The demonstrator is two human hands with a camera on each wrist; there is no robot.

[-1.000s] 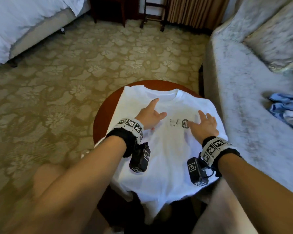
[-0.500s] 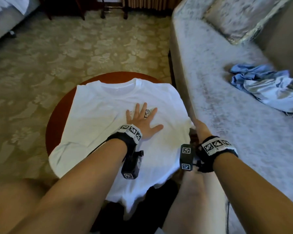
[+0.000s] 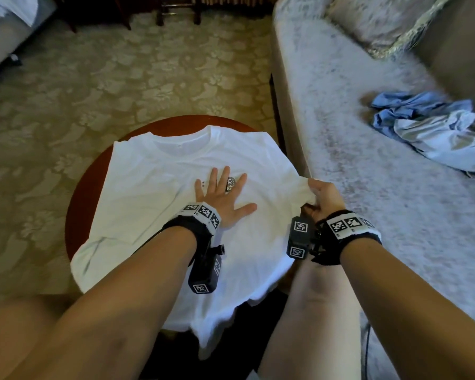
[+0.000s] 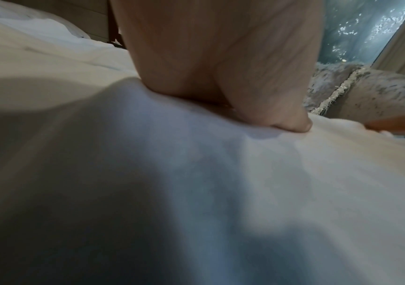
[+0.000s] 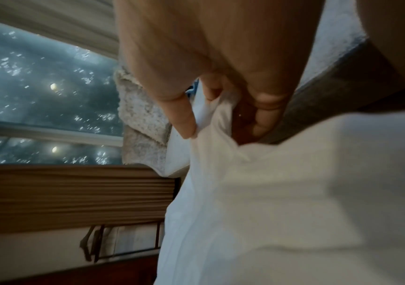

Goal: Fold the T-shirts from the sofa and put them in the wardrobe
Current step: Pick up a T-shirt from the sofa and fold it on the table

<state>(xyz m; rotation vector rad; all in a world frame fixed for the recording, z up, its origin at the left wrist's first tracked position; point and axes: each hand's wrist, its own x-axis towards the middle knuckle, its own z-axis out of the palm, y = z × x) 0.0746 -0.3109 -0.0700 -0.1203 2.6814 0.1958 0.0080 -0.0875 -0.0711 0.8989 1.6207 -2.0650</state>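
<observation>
Sofa [image 3: 368,165] beside us holds crumpled blue shirts [image 3: 433,127]; our white T-shirt [image 3: 154,204] lies spread on the round table [image 3: 93,176]. Soft, light cloth: our left hand [image 3: 225,198] presses flat, our right hand [image 3: 322,198] pinches the sleeve edge, the sensible hold.

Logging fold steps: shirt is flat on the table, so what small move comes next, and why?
Probably swing the sleeve inward across the shirt. The right hand already pinches its right sleeve at the table edge, while the left hand presses flat on the chest.
</observation>
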